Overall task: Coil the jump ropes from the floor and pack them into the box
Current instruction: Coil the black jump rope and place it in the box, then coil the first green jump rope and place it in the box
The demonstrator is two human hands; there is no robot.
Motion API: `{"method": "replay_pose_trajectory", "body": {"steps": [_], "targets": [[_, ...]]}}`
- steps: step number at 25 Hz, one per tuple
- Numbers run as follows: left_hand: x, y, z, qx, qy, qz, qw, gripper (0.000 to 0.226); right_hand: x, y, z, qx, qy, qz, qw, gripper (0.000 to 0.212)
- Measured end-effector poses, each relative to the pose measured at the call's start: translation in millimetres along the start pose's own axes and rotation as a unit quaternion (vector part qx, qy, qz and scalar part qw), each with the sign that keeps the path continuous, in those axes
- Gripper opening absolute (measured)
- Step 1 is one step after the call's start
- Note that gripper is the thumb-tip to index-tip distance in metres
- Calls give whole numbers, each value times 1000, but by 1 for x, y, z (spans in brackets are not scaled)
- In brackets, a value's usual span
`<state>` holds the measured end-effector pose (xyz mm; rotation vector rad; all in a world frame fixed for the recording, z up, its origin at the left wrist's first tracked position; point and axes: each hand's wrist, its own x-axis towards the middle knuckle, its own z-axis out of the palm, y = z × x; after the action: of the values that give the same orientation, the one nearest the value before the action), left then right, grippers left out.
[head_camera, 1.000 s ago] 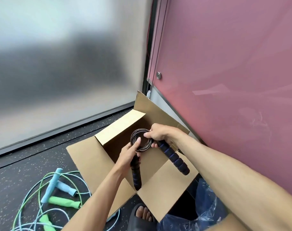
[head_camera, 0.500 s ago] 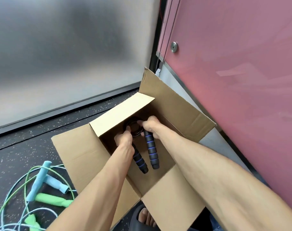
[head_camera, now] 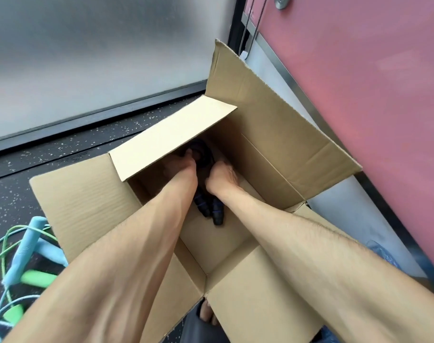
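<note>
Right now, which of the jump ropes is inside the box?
The black rope with blue-banded handles: the left hand and right hand hold it inside the box. The light blue rope and green rope lie loose on the floor beside it.

Reaches forward and down with both bare forearms, wrists close together. Curls left hand (head_camera: 183, 167) round the coil of black jump rope (head_camera: 203, 154). Grips the same rope with right hand (head_camera: 221, 178), back upward, just beside.

Gym-like room: speckled rubber floor (head_camera: 62, 149), frosted glass wall (head_camera: 87, 45), loose jump ropes (head_camera: 28, 241)
</note>
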<state>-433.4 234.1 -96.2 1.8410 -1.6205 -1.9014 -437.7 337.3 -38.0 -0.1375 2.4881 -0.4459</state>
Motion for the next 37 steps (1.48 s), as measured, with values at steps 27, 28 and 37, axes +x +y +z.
{"method": "replay_pose_trajectory", "body": {"steps": [27, 28, 37], "targets": [[-100, 97, -135, 452, 68, 400, 794, 61, -87, -5, -76, -229, 229, -184, 928, 81], [-92, 94, -140, 492, 36, 363, 790, 61, -84, -4, -78, -252, 225, -163, 927, 83], [-78, 71, -181, 461, -16, 402, 791, 51, -107, -35, -53, -227, 210, -254, 916, 37]]}}
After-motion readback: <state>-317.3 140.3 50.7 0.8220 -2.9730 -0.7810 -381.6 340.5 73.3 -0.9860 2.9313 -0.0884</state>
